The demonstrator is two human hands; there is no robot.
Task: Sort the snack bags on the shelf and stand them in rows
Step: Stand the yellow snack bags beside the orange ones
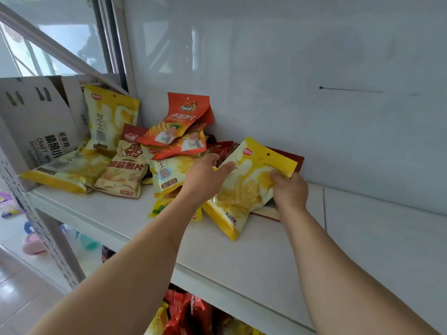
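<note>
Glossy yellow-and-white snack bag (244, 187) tilted on white shelf (242, 259), right hand (290, 189) pinched its right edge, left hand (205, 175) spread, thumb touching its left side.

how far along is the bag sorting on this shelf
Barely begun. Done: no row stands on the shelf yet; one yellow bag leans against the box. In hand: the right hand pinches a tilted yellow bag, and the open left hand touches its edge. Left: the mixed pile of yellow, orange and brown bags.
</note>
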